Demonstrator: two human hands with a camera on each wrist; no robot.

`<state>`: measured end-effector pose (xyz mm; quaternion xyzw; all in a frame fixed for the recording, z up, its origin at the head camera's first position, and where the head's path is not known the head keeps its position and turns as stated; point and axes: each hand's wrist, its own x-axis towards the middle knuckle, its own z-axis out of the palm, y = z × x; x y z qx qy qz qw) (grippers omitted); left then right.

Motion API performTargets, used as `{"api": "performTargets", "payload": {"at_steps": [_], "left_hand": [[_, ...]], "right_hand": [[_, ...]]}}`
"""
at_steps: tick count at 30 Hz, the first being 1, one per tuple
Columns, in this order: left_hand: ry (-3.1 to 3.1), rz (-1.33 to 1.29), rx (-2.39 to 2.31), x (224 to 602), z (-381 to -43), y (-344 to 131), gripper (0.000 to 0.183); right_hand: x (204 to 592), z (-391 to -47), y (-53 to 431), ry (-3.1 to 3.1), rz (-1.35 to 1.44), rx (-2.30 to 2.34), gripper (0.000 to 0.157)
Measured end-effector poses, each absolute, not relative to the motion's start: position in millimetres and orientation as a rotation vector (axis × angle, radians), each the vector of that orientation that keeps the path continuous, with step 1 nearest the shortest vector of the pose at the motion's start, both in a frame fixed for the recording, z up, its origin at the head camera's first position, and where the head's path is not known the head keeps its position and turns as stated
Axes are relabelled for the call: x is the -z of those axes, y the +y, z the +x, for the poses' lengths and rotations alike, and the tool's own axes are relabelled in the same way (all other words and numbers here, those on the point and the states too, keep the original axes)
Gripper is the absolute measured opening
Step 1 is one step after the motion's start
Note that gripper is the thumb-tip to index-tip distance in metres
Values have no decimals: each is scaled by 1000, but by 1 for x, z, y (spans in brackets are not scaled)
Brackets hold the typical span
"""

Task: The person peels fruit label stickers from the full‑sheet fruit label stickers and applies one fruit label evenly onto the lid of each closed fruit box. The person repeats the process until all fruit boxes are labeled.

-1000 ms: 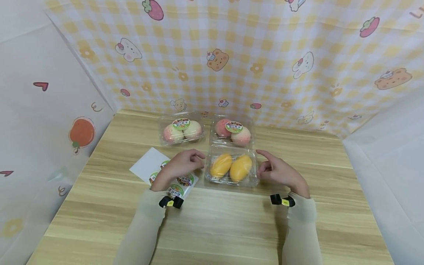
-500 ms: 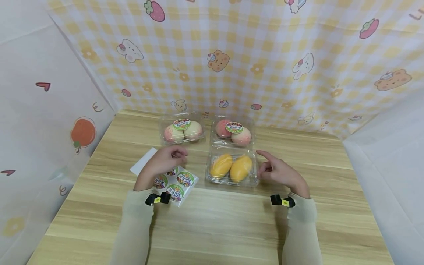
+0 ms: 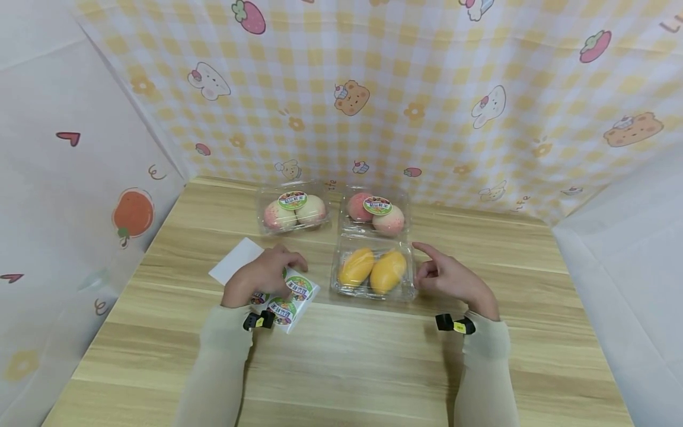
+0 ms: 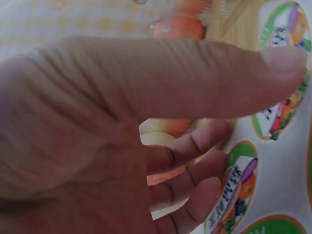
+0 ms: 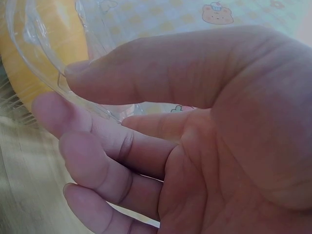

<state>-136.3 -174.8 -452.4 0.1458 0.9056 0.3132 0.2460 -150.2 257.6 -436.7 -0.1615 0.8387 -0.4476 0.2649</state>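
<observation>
My left hand (image 3: 262, 273) is over the sheet of round fruit stickers (image 3: 278, 315). In the left wrist view its thumb (image 4: 204, 80) lies across a sticker, and the fingers are loosely bent with space between them and the thumb. My right hand (image 3: 450, 277) rests at the right side of a clear plastic box (image 3: 337, 283) that holds two yellow mangoes (image 3: 388, 271). Its index finger reaches along the box's side. In the right wrist view the thumb (image 5: 92, 80) touches the box's rim, the other fingers loosely bent.
Behind stand two clear boxes of peaches, a left box (image 3: 262, 224) and a right box (image 3: 344, 228), each with a round sticker on its lid. A checkered cloth (image 3: 416, 142) hangs along the table's back edge. White sheets flank the wooden table (image 3: 363, 367).
My left hand has drawn back left from beside the mango box, then come down over the sticker sheet with thumb and fingers spreading. The right hand and boxes have stayed put.
</observation>
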Motion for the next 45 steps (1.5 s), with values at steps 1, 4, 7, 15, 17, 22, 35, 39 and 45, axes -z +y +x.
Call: {"api": "performTargets", "payload": {"at_steps": [1, 4, 7, 15, 17, 22, 35, 39, 45], "left_hand": [[2476, 396, -841, 453, -136, -173, 65], [2500, 365, -807, 455, -134, -170, 68], [2535, 352, -755, 456, -133, -168, 67], [2601, 364, -626, 456, -132, -166, 56], [2607, 371, -617, 456, -132, -166, 53], [2603, 413, -630, 457, -134, -166, 55], [2593, 450, -661, 460, -136, -166, 54], [2599, 474, -651, 459, -136, -166, 53], [2604, 483, -649, 458, -138, -164, 53]], "right_hand": [[437, -150, 258, 2267, -438, 1207, 89], [437, -150, 257, 2272, -450, 1198, 89], [437, -150, 258, 2270, -466, 1192, 90], [439, -150, 258, 2256, -509, 1201, 90], [439, -150, 258, 2257, -513, 1203, 90], [441, -150, 259, 2255, -510, 1210, 90], [440, -151, 260, 2260, -517, 1210, 90], [440, -151, 260, 2264, -507, 1206, 90], [439, -150, 259, 2265, -491, 1210, 90]]}}
